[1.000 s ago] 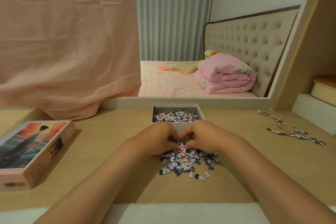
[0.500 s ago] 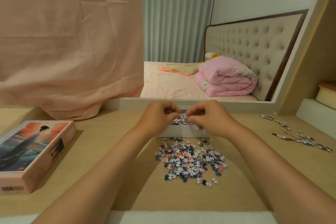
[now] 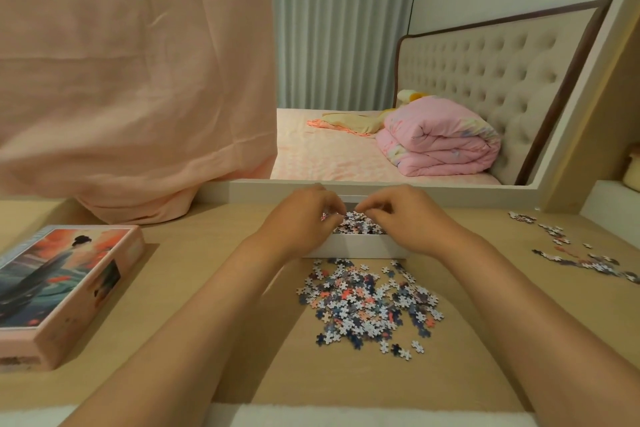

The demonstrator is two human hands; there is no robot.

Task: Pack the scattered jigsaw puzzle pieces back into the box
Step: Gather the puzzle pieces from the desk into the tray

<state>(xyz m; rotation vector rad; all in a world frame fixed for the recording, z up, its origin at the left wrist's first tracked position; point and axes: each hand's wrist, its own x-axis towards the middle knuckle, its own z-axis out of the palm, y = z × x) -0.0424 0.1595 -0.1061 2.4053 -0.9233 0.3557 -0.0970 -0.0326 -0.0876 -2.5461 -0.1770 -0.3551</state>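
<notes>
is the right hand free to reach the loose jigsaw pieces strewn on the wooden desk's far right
Probably yes: the right hand is over the white box, and only bare desk lies between it and the loose pieces.

Tufted headboard [image 3: 498, 80], pink bedding [image 3: 440, 142], grey curtains [image 3: 343, 24], wooden desk [image 3: 194, 253].
</notes>
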